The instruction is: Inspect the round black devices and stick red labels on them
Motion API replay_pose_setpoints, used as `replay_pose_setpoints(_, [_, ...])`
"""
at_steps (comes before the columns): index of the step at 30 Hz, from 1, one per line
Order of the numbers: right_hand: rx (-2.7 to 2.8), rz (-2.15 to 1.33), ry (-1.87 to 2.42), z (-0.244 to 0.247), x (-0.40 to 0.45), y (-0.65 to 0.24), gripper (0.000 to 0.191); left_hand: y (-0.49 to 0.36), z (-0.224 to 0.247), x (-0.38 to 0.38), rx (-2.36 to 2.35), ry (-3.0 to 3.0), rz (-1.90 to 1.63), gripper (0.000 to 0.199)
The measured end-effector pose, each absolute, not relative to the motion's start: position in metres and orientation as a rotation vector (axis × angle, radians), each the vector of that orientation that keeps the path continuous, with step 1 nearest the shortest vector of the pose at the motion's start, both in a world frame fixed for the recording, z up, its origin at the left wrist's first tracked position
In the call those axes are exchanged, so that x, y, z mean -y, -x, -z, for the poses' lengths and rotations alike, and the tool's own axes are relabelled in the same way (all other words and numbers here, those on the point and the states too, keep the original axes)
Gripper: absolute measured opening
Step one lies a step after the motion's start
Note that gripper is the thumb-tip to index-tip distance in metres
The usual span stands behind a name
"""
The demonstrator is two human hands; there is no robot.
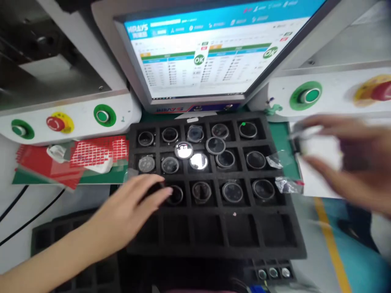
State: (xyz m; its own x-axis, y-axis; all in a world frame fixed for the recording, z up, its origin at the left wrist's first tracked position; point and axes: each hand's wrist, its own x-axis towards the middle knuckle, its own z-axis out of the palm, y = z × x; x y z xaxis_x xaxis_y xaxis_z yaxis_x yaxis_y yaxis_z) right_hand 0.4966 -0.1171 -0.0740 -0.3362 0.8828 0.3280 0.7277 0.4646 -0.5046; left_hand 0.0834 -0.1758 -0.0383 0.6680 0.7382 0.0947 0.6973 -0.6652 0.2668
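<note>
Watch case mid-frame is looking small, slick and scratchable, so I'm resting my loosely open, empty left hand at its rim.

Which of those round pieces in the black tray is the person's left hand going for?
Below the monitor lies a black foam tray of round parts. In its third row, the left hand touches the leftmost part, the only one with fingers on it.

One black foam tray, three green buttons, two red emergency stops, one monitor, two hands.
</note>
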Motion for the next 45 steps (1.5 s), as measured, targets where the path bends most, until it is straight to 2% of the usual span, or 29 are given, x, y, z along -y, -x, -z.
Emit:
replay_pose_setpoints(2, [2.325,-0.342,1.019,0.084,0.144,-0.468,0.015,-0.113,0.056,0.181,-0.922,-2.843,-0.338,0.037])
replay_pose_setpoints(4, [2.469,-0.308,0.842,0.093,0.156,-0.446,0.016,-0.127,0.066,0.174,-0.858,-2.950,-0.341,0.033])
replay_pose_setpoints(8, [2.509,-0.328,0.837,0.100,0.148,-0.435,0.019,-0.128,0.067,0.153,-0.921,-2.865,-0.350,0.027])
replay_pose_setpoints(12, [2.414,-0.255,0.924,0.096,0.123,-0.436,0.022,-0.141,0.064,0.132,-1.179,-2.807,-0.468,0.032])
replay_pose_setpoints(16, [2.406,-0.220,0.973,0.101,0.103,-0.422,0.018,-0.168,0.067,0.108,-1.366,-2.771,0.000,0.036])
replay_pose_setpoints(18, [2.422,-0.233,0.988,0.106,0.099,-0.416,0.022,-0.175,0.066,0.100,-1.379,-2.634,0.115,0.040])
replay_pose_setpoints(22, [2.437,-0.234,1.060,0.110,0.097,-0.413,0.034,-0.165,0.049,0.093,-1.423,-2.034,-0.244,0.031])
replay_pose_setpoints(25, [2.479,-0.182,1.087,0.108,0.096,-0.411,0.033,-0.153,0.034,0.095,-1.229,-1.295,-0.482,0.035])
replay_pose_setpoints(28, [2.508,-0.087,1.100,0.106,0.095,-0.406,0.029,-0.150,0.026,0.101,-1.059,-0.858,-0.588,0.034])
replay_pose_setpoints(33, [2.518,-0.005,1.061,0.106,0.096,-0.400,0.022,-0.152,0.023,0.112,-0.900,-0.785,-0.601,0.024])
replay_pose_setpoints(39, [2.520,-0.005,1.085,0.109,0.100,-0.399,0.022,-0.150,0.021,0.116,-0.823,-0.791,-0.565,0.031])
replay_pose_setpoints(42, [2.441,-0.196,1.152,0.109,0.098,-0.402,0.024,-0.149,0.022,0.116,-0.798,-0.753,-0.592,0.033])
replay_pose_setpoints(45, [2.145,-0.742,1.211,0.101,0.093,-0.409,0.031,-0.148,0.022,0.118,-0.753,-0.745,-0.621,0.034])
